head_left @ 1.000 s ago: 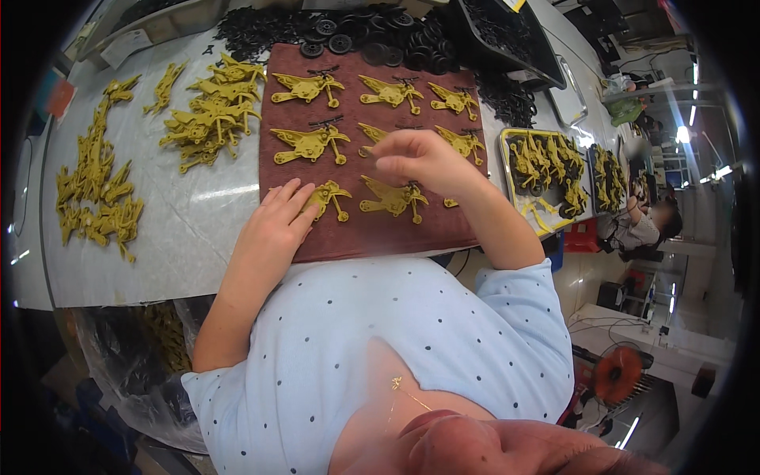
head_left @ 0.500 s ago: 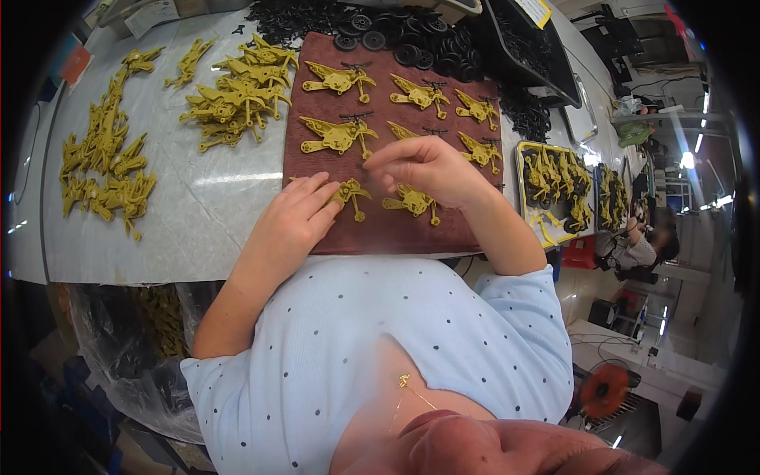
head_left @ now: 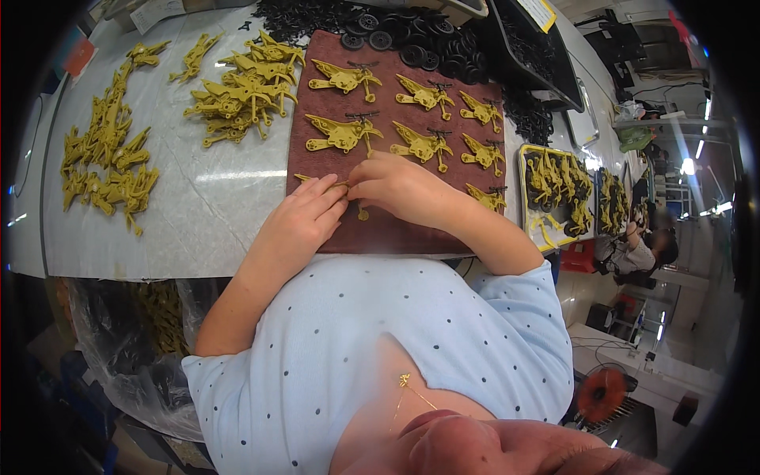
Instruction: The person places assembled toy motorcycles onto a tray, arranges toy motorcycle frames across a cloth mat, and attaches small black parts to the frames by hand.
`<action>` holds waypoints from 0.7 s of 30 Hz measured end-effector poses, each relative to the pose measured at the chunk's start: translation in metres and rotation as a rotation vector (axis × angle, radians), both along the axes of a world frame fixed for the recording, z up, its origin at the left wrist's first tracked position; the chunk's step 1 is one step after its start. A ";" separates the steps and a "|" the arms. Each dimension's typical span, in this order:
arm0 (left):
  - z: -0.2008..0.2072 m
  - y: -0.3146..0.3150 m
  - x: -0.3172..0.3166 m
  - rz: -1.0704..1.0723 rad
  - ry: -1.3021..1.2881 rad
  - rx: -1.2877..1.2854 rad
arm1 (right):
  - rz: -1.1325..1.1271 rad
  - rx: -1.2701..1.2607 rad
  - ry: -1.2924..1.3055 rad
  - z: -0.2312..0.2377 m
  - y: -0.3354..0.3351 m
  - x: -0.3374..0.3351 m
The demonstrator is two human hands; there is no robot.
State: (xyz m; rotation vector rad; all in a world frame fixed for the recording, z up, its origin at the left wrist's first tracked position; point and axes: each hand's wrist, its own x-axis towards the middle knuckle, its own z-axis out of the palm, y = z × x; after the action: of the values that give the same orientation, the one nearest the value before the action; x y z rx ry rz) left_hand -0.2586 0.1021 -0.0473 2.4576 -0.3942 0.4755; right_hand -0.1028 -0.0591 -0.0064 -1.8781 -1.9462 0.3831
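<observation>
Two hands meet over one yellow part (head_left: 326,184) at the lower edge of the brown mat (head_left: 380,229), centre frame.

Left hand (head_left: 305,218) lies on the part's left end, fingers pressed down and together. Right hand (head_left: 400,186) pinches at its right end; what sits between the fingertips cannot be told. Finished parts (head_left: 423,146) lie in rows above; loose parts (head_left: 241,91) sit upper left, black wheels (head_left: 412,43) at top. Advised: keep the part flat and steady, and press squarely.
</observation>
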 end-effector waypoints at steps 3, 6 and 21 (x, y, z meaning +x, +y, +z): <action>0.000 0.001 0.000 -0.011 0.005 -0.002 | -0.089 -0.072 0.124 -0.002 -0.002 -0.002; 0.003 0.001 -0.001 -0.010 0.019 0.002 | -0.138 -0.063 0.275 0.008 -0.003 -0.002; 0.027 -0.010 0.011 0.242 -0.175 -0.181 | -0.344 0.228 0.251 0.024 0.000 -0.029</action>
State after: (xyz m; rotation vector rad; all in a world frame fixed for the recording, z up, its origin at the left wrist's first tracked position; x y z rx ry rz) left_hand -0.2476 0.0925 -0.0206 2.3039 -0.1154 0.7956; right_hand -0.1314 -0.0591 0.0181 -1.8672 -1.4088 0.2637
